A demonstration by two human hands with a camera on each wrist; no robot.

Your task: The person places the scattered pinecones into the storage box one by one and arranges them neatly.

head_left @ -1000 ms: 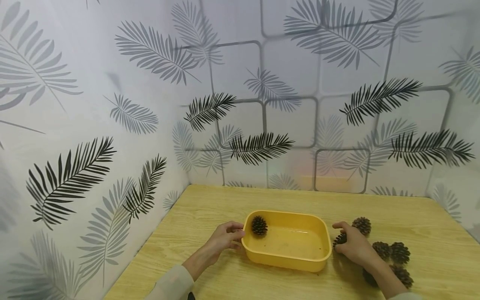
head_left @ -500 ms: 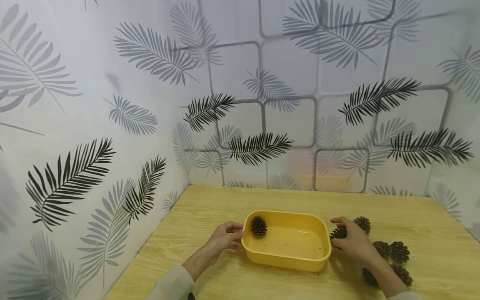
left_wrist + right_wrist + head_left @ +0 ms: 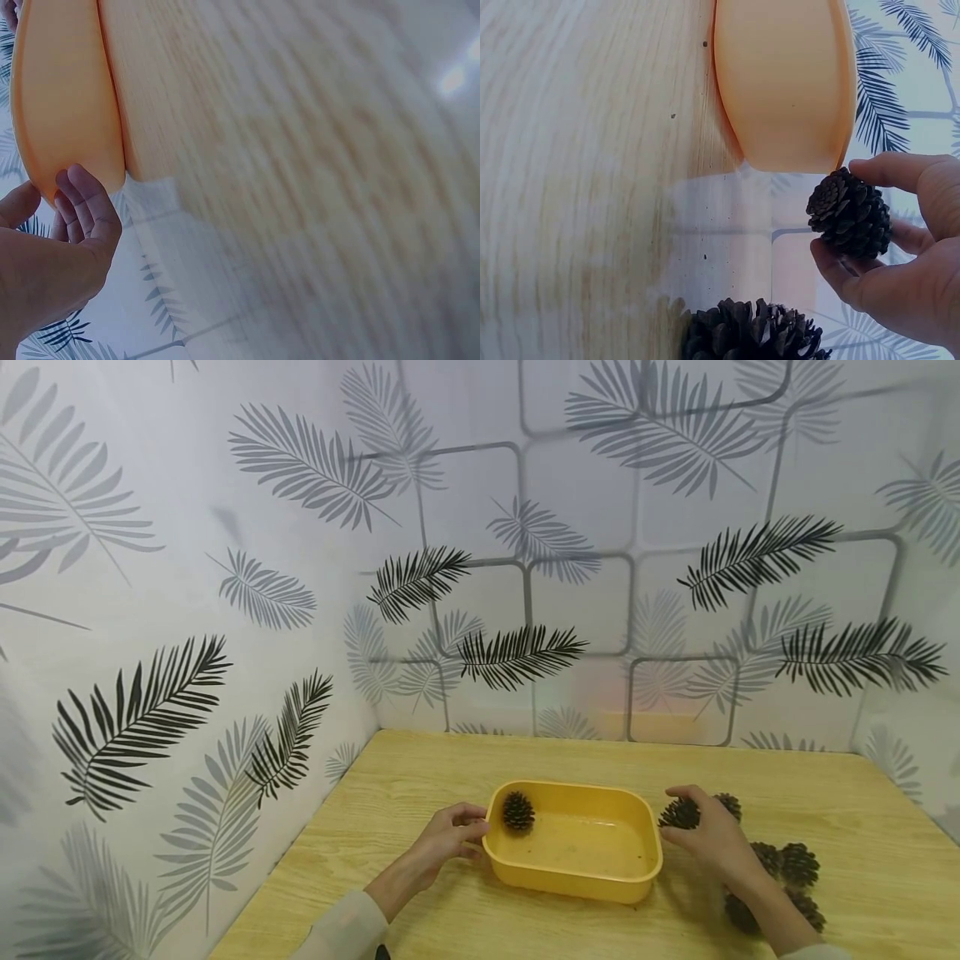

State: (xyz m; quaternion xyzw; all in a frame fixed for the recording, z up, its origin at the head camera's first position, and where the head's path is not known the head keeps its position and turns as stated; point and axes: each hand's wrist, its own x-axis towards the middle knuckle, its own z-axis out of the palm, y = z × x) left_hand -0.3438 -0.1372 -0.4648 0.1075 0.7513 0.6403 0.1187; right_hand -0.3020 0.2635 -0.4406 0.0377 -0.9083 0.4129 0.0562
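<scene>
Leaf-patterned walls box in a wooden desk (image 3: 450,760). Near its front edge, the left hand (image 3: 448,837) grips the yellow tub's (image 3: 573,886) left rim. The right hand (image 3: 712,839) pinches a pine cone (image 3: 679,814) just off the right rim; its scaly surface could slip, dropping short onto the desk.

A staged tabletop booth: wooden table (image 3: 570,760) boxed in by leaf-patterned wall panels (image 3: 225,568)
</scene>
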